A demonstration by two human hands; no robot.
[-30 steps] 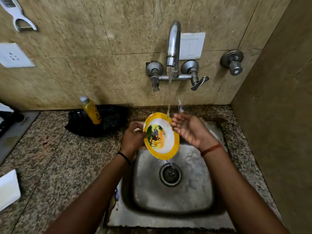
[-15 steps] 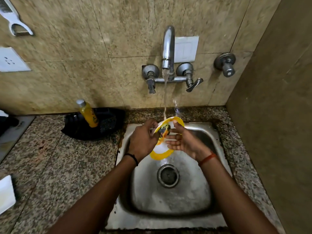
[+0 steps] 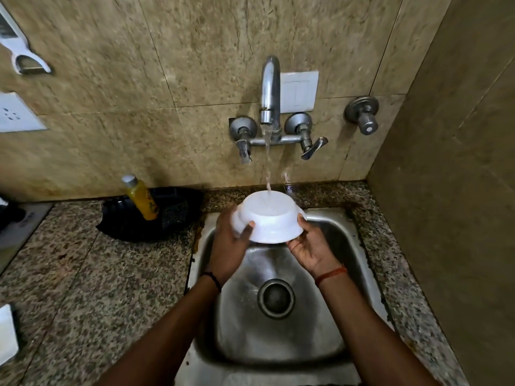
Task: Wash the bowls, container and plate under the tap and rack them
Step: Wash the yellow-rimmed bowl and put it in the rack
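A small bowl [image 3: 269, 218] is held upside down over the steel sink [image 3: 328, 324], its white underside up, right under the tap [image 3: 269, 90]. The running water lands on its base. My left hand [image 3: 230, 246] grips the bowl's left rim, thumb on the outside wall. My right hand [image 3: 309, 246] holds the right rim from below, fingers curled round the edge. The bowl's inside is hidden.
A yellow bottle [image 3: 142, 199] leans in a black tray [image 3: 178, 215] on the speckled counter left of the sink. A wall closes in on the right [image 3: 459, 190]. A white object [image 3: 7, 332] lies at the counter's left edge. The drain [image 3: 276, 299] sits mid-basin.
The bowl was turned over: its yellow rim and picture faced me before, and now its white underside is up under the stream. My right hand moved from the bowl's inside to its right rim.
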